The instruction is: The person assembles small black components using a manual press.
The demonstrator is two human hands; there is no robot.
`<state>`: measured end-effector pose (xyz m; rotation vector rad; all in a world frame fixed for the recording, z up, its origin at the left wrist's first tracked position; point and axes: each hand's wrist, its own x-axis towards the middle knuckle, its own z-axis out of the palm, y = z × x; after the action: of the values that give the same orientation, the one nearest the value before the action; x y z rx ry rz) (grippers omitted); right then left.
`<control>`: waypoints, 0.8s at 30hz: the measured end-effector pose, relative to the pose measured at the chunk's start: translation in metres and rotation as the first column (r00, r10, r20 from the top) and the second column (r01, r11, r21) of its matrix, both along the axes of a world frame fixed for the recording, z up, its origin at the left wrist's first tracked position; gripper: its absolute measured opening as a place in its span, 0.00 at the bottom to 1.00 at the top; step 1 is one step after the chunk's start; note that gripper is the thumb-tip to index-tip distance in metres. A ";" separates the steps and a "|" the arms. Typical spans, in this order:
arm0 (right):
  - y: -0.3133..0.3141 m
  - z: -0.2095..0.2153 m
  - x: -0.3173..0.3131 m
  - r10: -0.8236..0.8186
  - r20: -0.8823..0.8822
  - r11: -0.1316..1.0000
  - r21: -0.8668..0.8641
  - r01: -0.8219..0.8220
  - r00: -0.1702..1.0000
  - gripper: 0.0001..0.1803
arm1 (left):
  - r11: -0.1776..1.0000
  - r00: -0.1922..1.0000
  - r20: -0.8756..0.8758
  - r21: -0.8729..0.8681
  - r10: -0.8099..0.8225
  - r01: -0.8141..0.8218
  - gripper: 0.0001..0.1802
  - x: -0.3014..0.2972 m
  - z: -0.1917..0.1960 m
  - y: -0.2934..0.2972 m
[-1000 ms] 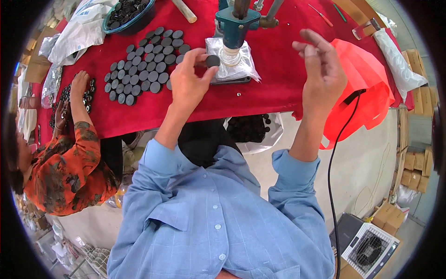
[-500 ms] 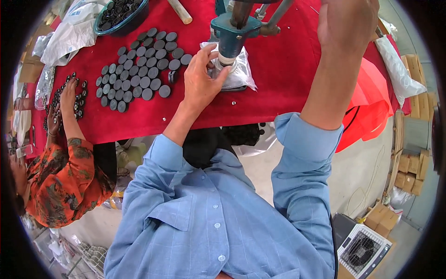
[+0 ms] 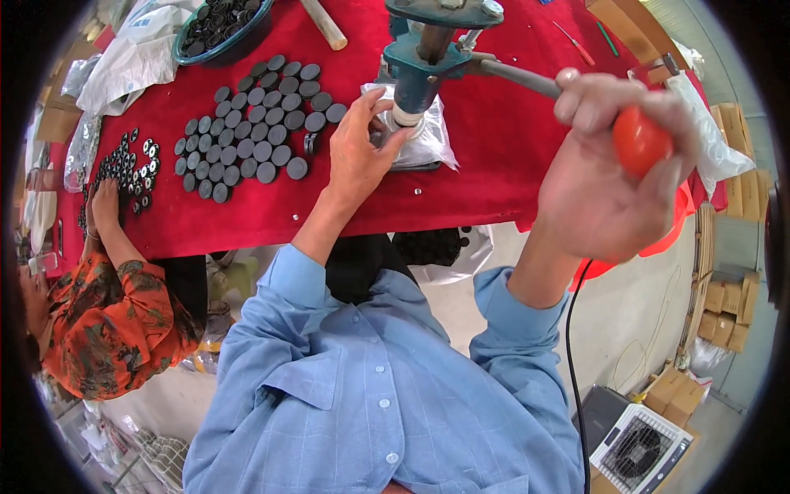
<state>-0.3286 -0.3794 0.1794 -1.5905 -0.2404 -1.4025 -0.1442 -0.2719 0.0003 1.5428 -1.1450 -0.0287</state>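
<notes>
A green hand press (image 3: 418,70) stands before me on the red-covered table. My right hand (image 3: 588,193), blurred, is wrapped around the red knob (image 3: 641,142) of its metal lever (image 3: 520,79). Beneath the ram, my left hand (image 3: 354,155) curls its thumb and fingers about the white tip (image 3: 406,117), closed on something the tip and fingers hide. Clear plastic (image 3: 431,146) lies under the press tip. Left of that hand, many round black discs (image 3: 259,136) are spread flat, and a black piece (image 3: 310,144) stands on edge among them.
A teal basin (image 3: 220,56) of black parts and a wooden stick (image 3: 324,23) lie at the back. At left, a co-worker's hand (image 3: 105,206) rests among small black-and-white pieces (image 3: 136,169). A white bag of black parts (image 3: 432,247) sits below the table edge; red plastic (image 3: 679,226) hangs at right.
My right hand has swung down and toward me with the lever, and its red knob now shows. The ram looks lower. My left hand stays by the tip. The co-worker's hands have shifted.
</notes>
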 end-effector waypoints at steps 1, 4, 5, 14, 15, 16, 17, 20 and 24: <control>0.003 -0.008 -0.006 0.026 -0.018 0.999 -0.035 -0.026 1.000 0.26 | 1.000 1.000 0.000 -0.002 0.001 -0.001 0.36 0.002 0.001 0.004; 0.023 -0.029 -0.021 -0.023 -0.059 0.998 -0.058 0.020 0.998 0.23 | 0.998 0.990 0.143 0.059 0.018 -0.027 0.32 0.023 0.011 0.017; 0.028 -0.036 -0.025 -0.027 -0.058 0.998 -0.058 0.024 0.998 0.23 | 0.991 0.958 0.284 0.116 0.032 -0.067 0.30 0.033 0.013 0.023; 0.064 -0.081 -0.032 -0.198 -0.053 0.979 0.046 0.200 0.979 0.23 | 0.901 0.831 0.553 0.386 -0.055 -0.198 0.23 0.067 -0.002 0.049; 0.062 -0.080 -0.031 -0.211 -0.044 0.977 0.021 0.212 0.977 0.23 | 0.913 0.849 0.528 0.363 -0.038 -0.185 0.22 0.067 -0.002 0.050; 0.060 -0.078 -0.030 -0.214 -0.038 0.976 0.019 0.215 0.976 0.23 | 0.924 0.865 0.501 0.341 -0.023 -0.173 0.21 0.067 -0.003 0.051; 0.059 -0.074 -0.030 -0.233 -0.053 0.972 -0.003 0.233 0.971 0.23 | 0.926 0.862 0.506 0.337 -0.024 -0.172 0.21 0.067 -0.003 0.051; 0.049 -0.058 -0.030 -0.238 -0.075 0.971 -0.036 0.236 0.968 0.24 | 0.973 0.926 0.372 0.177 0.071 -0.146 0.19 0.056 0.003 0.049; 0.023 -0.017 -0.003 -0.261 0.003 0.964 -0.055 0.261 0.965 0.21 | 0.983 0.988 0.146 0.170 0.043 -0.068 0.25 0.027 0.024 0.035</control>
<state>-0.3312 -0.3560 0.1626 -1.7184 -0.0677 -1.6046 -0.1167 -0.2372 0.0248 1.7552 -1.2368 0.0195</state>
